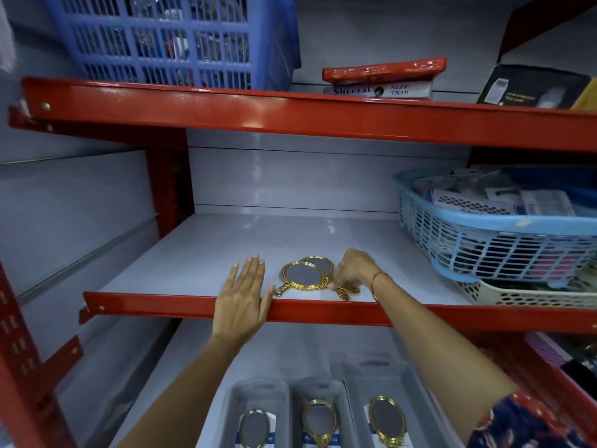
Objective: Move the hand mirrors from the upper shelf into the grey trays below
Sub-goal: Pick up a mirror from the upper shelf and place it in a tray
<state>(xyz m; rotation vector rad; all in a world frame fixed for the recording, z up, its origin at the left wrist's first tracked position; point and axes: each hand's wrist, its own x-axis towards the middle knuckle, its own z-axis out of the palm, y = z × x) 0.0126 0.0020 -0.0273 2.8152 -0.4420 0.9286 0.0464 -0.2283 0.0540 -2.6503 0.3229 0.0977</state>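
Two gold-framed oval hand mirrors lie overlapping near the front edge of the white upper shelf: a front mirror and a second mirror partly under it. My right hand pinches the second mirror's handle, close to the shelf's red lip. My left hand rests flat and open on the red lip, just left of the mirrors. Below stand three grey trays: the left tray, the middle tray and the right tray. Each holds a gold hand mirror.
A light blue basket full of packets sits on a cream basket at the right of the upper shelf. Above, a dark blue crate, a red packet and a black box stand on the top shelf.
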